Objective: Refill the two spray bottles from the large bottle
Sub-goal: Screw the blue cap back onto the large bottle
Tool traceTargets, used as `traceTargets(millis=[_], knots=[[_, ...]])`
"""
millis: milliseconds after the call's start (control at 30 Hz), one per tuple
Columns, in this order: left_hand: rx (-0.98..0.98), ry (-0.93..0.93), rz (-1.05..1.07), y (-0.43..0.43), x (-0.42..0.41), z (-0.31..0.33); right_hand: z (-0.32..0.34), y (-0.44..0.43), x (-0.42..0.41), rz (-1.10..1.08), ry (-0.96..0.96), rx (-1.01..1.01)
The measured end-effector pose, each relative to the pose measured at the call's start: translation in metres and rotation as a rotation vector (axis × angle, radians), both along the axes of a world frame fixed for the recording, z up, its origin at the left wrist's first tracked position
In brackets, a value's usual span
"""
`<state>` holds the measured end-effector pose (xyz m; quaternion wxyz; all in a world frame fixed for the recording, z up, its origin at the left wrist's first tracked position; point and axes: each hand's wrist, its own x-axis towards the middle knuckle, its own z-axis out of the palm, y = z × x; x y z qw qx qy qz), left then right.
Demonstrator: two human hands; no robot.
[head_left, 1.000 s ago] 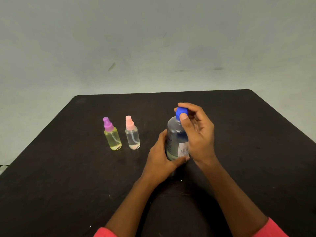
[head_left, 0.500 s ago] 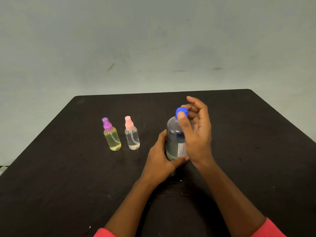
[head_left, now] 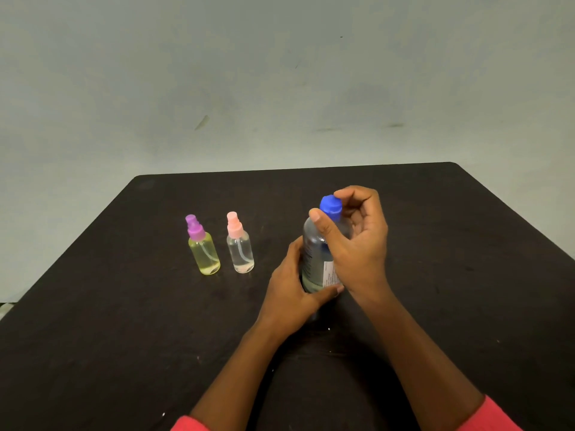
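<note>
On the table, left hand grips large bottle, right hand seemingly pinches blue cap.

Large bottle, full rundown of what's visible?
The large bottle is clear and plastic-looking, with clear liquid inside and a white printed label low on its side. It stands upright over the black table, right of the pink-topped spray bottle; its base is hidden. Its blue cap sits at the neck, slightly tilted; whether it is loose cannot be told. The left hand grips the lower body; the right hand pinches the cap.
</note>
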<state>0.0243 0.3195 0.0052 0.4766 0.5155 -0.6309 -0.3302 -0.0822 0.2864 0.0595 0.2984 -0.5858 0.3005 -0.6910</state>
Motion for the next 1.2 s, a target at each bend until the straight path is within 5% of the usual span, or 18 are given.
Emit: traceTargets(millis=[1200], knots=[[-0.021,-0.002,0.011,0.000,-0.001,-0.001,-0.005,0.001,0.001,-0.033,0.051,-0.056]])
